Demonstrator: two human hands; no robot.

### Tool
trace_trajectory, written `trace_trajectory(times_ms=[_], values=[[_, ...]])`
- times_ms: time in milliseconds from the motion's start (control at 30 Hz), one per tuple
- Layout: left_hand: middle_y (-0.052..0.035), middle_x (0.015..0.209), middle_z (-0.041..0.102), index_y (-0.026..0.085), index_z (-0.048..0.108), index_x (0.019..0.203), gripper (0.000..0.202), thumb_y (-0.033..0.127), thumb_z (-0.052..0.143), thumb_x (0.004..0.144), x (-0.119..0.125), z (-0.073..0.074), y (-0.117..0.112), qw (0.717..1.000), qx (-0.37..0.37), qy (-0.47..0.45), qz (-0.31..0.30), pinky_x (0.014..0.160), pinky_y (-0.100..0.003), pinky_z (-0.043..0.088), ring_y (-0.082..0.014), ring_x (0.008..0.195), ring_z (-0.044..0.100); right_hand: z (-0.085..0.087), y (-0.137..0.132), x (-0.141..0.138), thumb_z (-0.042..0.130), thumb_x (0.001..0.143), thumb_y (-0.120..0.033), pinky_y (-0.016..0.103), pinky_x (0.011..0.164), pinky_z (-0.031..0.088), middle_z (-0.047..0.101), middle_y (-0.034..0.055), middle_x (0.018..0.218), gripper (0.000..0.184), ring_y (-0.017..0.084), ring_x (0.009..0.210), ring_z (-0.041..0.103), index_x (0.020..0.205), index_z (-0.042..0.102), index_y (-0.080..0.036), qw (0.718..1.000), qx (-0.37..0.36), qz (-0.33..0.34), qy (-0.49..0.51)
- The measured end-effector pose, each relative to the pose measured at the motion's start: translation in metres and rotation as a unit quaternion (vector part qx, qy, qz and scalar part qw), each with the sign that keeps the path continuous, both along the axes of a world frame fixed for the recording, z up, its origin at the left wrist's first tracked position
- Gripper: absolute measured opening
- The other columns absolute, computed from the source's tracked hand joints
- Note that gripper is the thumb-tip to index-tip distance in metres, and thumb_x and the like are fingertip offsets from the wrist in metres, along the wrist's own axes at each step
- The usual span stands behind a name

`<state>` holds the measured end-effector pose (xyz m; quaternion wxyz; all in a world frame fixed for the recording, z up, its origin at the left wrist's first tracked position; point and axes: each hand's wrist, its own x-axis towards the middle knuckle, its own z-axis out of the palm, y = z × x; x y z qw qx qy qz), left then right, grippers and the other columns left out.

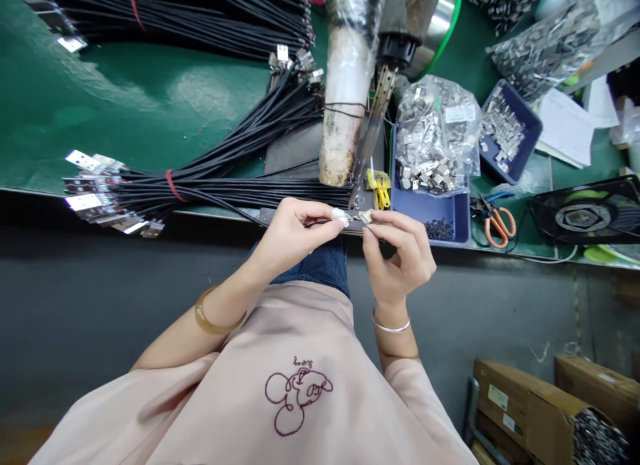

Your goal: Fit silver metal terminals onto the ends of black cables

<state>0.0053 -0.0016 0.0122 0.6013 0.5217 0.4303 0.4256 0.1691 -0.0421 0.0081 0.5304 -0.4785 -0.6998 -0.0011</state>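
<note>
My left hand (295, 233) is closed in a pinch at the table's front edge, with white wrapping on a fingertip. Between its thumb and index finger is the end of a black cable (353, 218), mostly covered by the fingers. My right hand (403, 251) pinches a small silvery metal connector shell (367, 216) just to the right of that cable end. Whether the two parts touch is too small to tell. Behind my left hand lies a bundle of black cables (255, 190) with metal plugs at its left end and a red tie around it.
A machine's metal bar (375, 131) and a plastic-wrapped white tube (343, 111) come down close behind my hands. To the right are a blue tray (457, 215) with bagged metal shells, a smaller blue bin (533, 128), orange-handled pliers (500, 226) and a black fan (585, 215).
</note>
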Motion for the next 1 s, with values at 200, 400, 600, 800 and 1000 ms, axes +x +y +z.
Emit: trace_trajectory(times_ms=[200, 400, 600, 800, 1000], values=[[-0.0006, 0.058, 0.060, 0.011, 0.079, 0.068, 0.012, 0.020, 0.071, 0.070, -0.001, 0.000, 0.000, 1.000, 0.000, 0.017, -0.005, 0.049, -0.019, 0.033, -0.0071, 0.053, 0.044, -0.001, -0.003, -0.002, 0.064, 0.091, -0.013, 0.032, 0.079, 0.065, 0.074, 0.0019, 0.103, 0.014, 0.016, 0.095, 0.074, 0.098, 0.067, -0.025, 0.985, -0.123, 0.056, 0.109], [-0.0002, 0.057, 0.059, 0.011, 0.075, 0.065, 0.010, 0.018, 0.070, 0.070, -0.002, -0.001, -0.001, 0.999, -0.017, -0.002, -0.033, 0.052, -0.019, 0.038, -0.0074, 0.054, 0.047, -0.005, -0.005, -0.002, 0.061, 0.094, -0.018, 0.030, 0.077, 0.065, 0.072, 0.0042, 0.107, 0.006, 0.016, 0.093, 0.075, 0.097, 0.063, -0.023, 0.973, -0.165, 0.044, 0.157], [-0.0016, 0.064, 0.066, 0.012, 0.076, 0.067, 0.009, 0.019, 0.071, 0.070, 0.000, 0.000, -0.002, 1.000, -0.016, -0.017, -0.010, 0.052, -0.018, 0.040, -0.0073, 0.055, 0.049, -0.002, -0.007, -0.005, 0.066, 0.089, -0.012, 0.037, 0.084, 0.065, 0.076, 0.0028, 0.103, 0.015, 0.018, 0.096, 0.075, 0.097, 0.067, -0.025, 0.996, -0.051, 0.045, 0.056], [0.0034, 0.053, 0.050, 0.013, 0.068, 0.062, 0.006, 0.015, 0.066, 0.067, 0.001, -0.002, -0.003, 1.000, 0.002, -0.004, 0.023, 0.048, -0.018, 0.029, -0.0046, 0.050, 0.037, -0.011, -0.008, -0.006, 0.062, 0.093, -0.014, 0.031, 0.076, 0.066, 0.077, 0.0030, 0.103, 0.012, 0.016, 0.092, 0.077, 0.101, 0.063, -0.023, 0.988, -0.092, 0.025, 0.118], [0.0002, 0.059, 0.060, 0.013, 0.069, 0.064, 0.007, 0.019, 0.067, 0.067, 0.004, 0.000, -0.001, 0.999, -0.016, -0.014, 0.039, 0.053, -0.019, 0.038, -0.0084, 0.056, 0.049, -0.015, -0.003, -0.004, 0.063, 0.092, -0.017, 0.037, 0.084, 0.066, 0.077, 0.0048, 0.108, 0.008, 0.018, 0.097, 0.077, 0.096, 0.064, -0.024, 0.994, -0.088, 0.020, 0.068]])
